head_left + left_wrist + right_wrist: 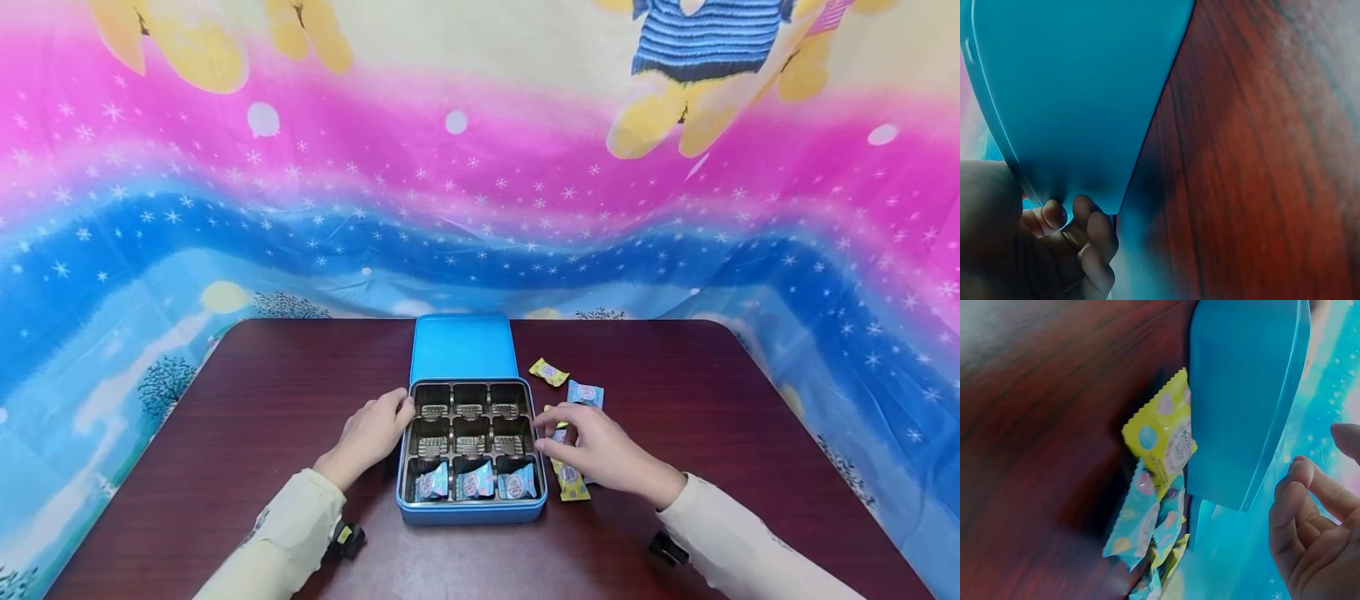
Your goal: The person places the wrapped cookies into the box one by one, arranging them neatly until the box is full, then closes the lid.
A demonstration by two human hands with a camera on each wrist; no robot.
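Note:
A blue tin box stands on the table with its lid folded back. Its dark tray has rows of compartments; the front row holds blue candy packets, while the middle and back rows hold none. My left hand rests at the tin's left side, fingertips at the wall, as the left wrist view also shows. Beside the tin's right edge hovers my right hand, thumb and fingers apart with nothing between them. Yellow packets and blue packets lie under and beyond it, partly hidden in the head view.
A lone yellow packet lies right of the lid, with a blue packet nearer the right hand. The dark red-brown table ends at a printed cloth backdrop. Black straps show under both sleeves.

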